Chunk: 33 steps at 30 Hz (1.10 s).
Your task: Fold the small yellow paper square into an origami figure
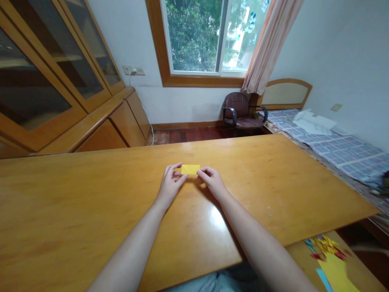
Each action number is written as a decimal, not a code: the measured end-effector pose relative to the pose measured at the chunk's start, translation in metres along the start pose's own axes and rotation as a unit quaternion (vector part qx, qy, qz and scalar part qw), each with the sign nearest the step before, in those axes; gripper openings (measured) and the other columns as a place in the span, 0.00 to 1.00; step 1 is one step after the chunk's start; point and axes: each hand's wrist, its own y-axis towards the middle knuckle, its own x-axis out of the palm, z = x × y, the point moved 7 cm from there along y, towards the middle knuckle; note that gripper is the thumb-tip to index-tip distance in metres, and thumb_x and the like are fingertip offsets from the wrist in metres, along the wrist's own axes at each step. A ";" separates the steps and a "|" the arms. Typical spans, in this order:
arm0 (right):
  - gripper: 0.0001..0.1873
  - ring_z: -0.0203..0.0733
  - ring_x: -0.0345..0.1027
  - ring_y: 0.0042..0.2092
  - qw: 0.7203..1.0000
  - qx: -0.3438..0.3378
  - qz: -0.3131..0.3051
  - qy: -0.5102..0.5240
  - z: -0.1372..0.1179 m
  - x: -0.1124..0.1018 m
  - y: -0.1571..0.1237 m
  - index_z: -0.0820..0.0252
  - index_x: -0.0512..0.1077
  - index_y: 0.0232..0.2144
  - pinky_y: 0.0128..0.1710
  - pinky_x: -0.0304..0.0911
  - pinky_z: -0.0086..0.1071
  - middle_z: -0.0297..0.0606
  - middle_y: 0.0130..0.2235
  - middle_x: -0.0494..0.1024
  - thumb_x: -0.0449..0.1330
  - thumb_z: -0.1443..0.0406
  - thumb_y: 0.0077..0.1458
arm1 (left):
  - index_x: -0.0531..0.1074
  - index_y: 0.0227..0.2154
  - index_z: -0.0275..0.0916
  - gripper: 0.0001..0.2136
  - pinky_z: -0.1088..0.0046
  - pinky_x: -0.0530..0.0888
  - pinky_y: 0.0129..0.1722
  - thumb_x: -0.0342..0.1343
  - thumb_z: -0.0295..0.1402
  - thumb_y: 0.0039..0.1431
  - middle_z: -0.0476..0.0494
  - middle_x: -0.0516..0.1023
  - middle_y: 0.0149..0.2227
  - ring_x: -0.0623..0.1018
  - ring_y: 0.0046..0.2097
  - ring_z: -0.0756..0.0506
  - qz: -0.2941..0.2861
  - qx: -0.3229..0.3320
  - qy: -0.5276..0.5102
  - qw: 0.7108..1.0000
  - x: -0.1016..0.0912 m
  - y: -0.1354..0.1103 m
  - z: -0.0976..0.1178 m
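Observation:
A small yellow rectangle of paper is held up just over the wooden table, its long side running left to right. At its left end, my left hand pinches it, the thumb at the lower edge and a finger by the upper corner. My right hand grips the lower right corner between thumb and fingers. Whether the paper is folded in layers I cannot tell.
Yellow and blue paper sheets and folded coloured paper pieces lie on a lower surface at right. A brown armchair stands beyond the table, a bed to the right, a glass-door cabinet at left.

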 end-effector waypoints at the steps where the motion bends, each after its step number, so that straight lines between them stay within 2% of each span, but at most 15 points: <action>1: 0.14 0.35 0.62 0.28 1.000 0.001 -0.001 0.001 0.000 0.000 0.000 0.60 0.71 0.24 0.30 0.58 0.29 0.32 0.24 0.71 0.62 0.55 0.48 | 0.70 0.50 0.44 0.22 0.73 0.76 0.37 0.63 0.37 0.50 0.44 0.64 0.49 0.73 0.39 0.50 -0.003 0.001 0.004 1.000 0.001 0.000 0.001; 4: 0.14 0.35 0.61 0.27 1.000 -0.001 -0.002 -0.001 0.000 0.000 0.000 0.60 0.71 0.24 0.30 0.57 0.29 0.31 0.24 0.70 0.62 0.55 0.49 | 0.69 0.51 0.46 0.23 0.75 0.76 0.37 0.63 0.38 0.51 0.44 0.63 0.50 0.73 0.40 0.50 -0.005 0.008 0.014 1.000 0.001 -0.002 0.004; 10: 0.15 0.35 0.62 0.28 1.000 -0.007 -0.004 -0.009 0.002 -0.001 0.001 0.60 0.71 0.24 0.30 0.58 0.29 0.32 0.24 0.70 0.63 0.54 0.48 | 0.72 0.48 0.45 0.20 0.73 0.76 0.38 0.63 0.39 0.50 0.44 0.64 0.48 0.73 0.41 0.49 -0.006 0.024 0.016 1.000 0.001 -0.003 0.004; 20: 0.15 0.35 0.62 0.28 1.000 -0.013 -0.004 -0.001 0.000 -0.003 0.001 0.59 0.71 0.23 0.31 0.58 0.29 0.31 0.24 0.70 0.61 0.55 0.50 | 0.72 0.41 0.41 0.18 0.71 0.75 0.37 0.65 0.40 0.47 0.45 0.68 0.45 0.74 0.38 0.48 -0.020 0.003 0.005 1.000 0.005 -0.003 0.007; 33: 0.14 0.34 0.62 0.28 1.000 -0.012 -0.001 0.020 0.005 -0.004 0.004 0.60 0.71 0.23 0.32 0.58 0.28 0.31 0.24 0.71 0.61 0.56 0.51 | 0.73 0.41 0.42 0.17 0.74 0.74 0.33 0.65 0.41 0.48 0.45 0.68 0.45 0.74 0.37 0.49 -0.044 0.027 0.043 0.998 0.008 -0.003 0.013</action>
